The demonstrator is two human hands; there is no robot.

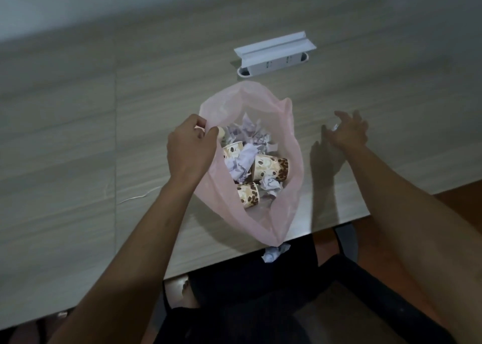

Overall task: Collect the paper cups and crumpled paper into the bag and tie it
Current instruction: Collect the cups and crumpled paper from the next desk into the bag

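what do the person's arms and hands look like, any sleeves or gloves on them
Both forearms are bare up to the frame edge: no sleeves, gloves, watch or bracelet in view. The left hand and right hand show no rings, though the right one is blurred.

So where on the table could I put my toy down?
Left of the bag the table is bare past the left hand, apart from a thin string. Bare too behind the bag, left of the white box. Crowded by the right hand and front edge paper.
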